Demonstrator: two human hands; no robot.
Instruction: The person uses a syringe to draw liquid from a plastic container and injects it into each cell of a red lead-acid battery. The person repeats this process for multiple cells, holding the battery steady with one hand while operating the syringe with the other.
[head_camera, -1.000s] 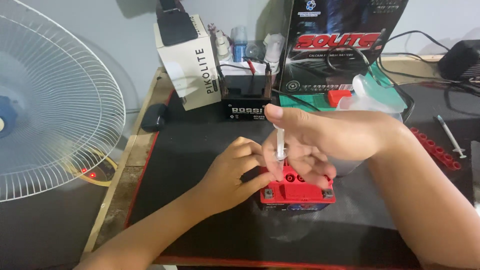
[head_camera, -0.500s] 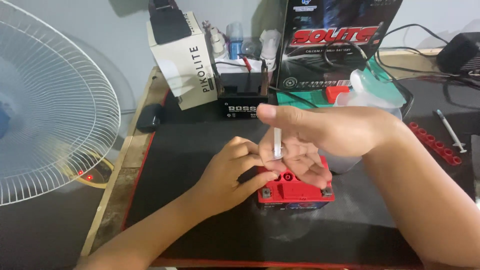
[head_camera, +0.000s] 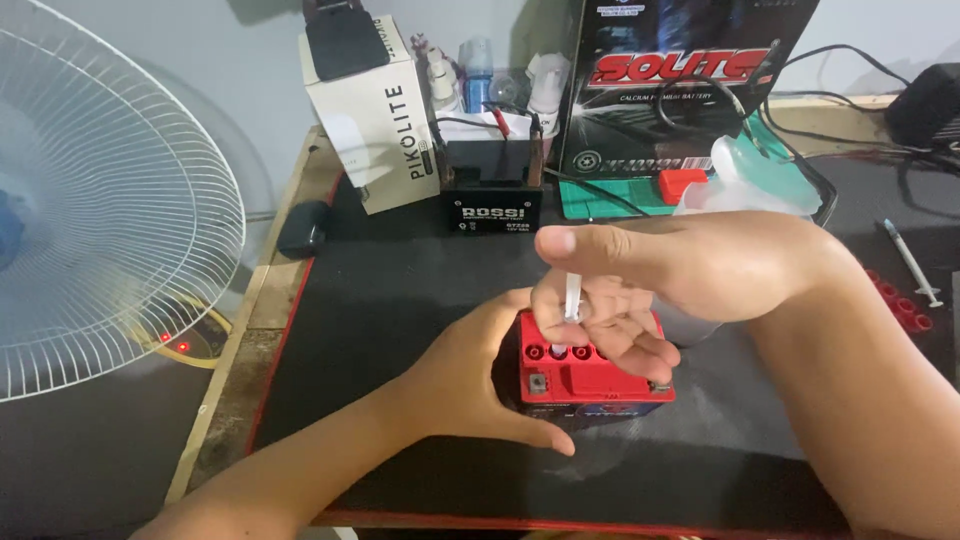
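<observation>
Left hand (head_camera: 470, 385) is gripping the side of the red battery (head_camera: 590, 375) sitting on the counter (head_camera: 400, 290). Right hand (head_camera: 690, 275) is pinching a syringe (head_camera: 572, 300) upright over the battery's top holes; contents unreadable.

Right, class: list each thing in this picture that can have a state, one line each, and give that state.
Red-topped battery: upright on the black mat, filler holes uncovered.
Left hand: gripping the battery's left side.
Right hand: above the battery, pinching a small clear syringe upright, tip at a filler hole.
Black battery: upright at the back, leads attached.
Second syringe: lying on the mat, untouched.
Fan: whether it spins cannot be told.
</observation>
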